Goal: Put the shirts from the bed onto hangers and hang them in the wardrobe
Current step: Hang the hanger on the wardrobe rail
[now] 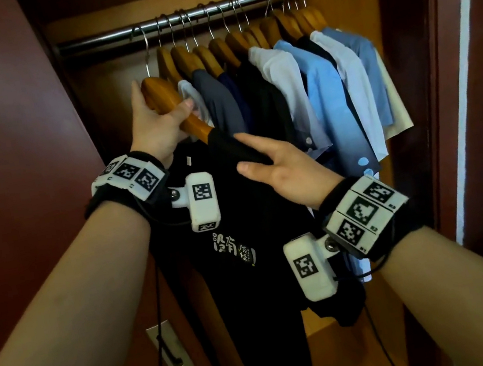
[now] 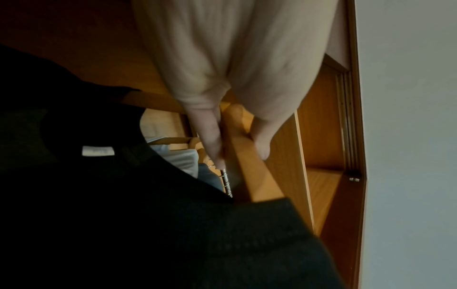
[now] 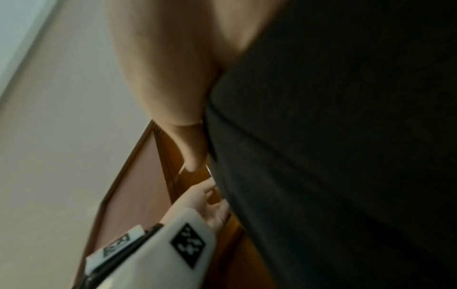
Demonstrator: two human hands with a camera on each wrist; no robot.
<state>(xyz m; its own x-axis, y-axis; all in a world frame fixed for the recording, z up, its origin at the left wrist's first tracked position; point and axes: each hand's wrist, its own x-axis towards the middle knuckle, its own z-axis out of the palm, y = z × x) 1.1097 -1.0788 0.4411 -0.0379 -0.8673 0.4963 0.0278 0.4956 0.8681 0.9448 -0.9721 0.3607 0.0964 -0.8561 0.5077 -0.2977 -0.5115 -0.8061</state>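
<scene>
Hanging step: left hand (image 1: 155,123) is gripping the bare end of the wooden hanger (image 1: 168,103), fingers curled round the wood, thumb on the near side; left wrist view is showing the same wrap-around hold. Black shirt (image 1: 245,246) is already hanging on it, at the left end of the rail (image 1: 182,19), beside the row of hung shirts (image 1: 312,80). Hook (image 1: 146,51) is reaching up to the rail, looking seated but can't tell for sure. Right hand (image 1: 279,169) is touching the shirt's shoulder, fingers straight and spread, pinching nothing. Hanger's long axis is running tilted, near end lower toward the camera, shirt front facing the person. Next move is probably levelling the hanger, letting go, sliding it toward the row
</scene>
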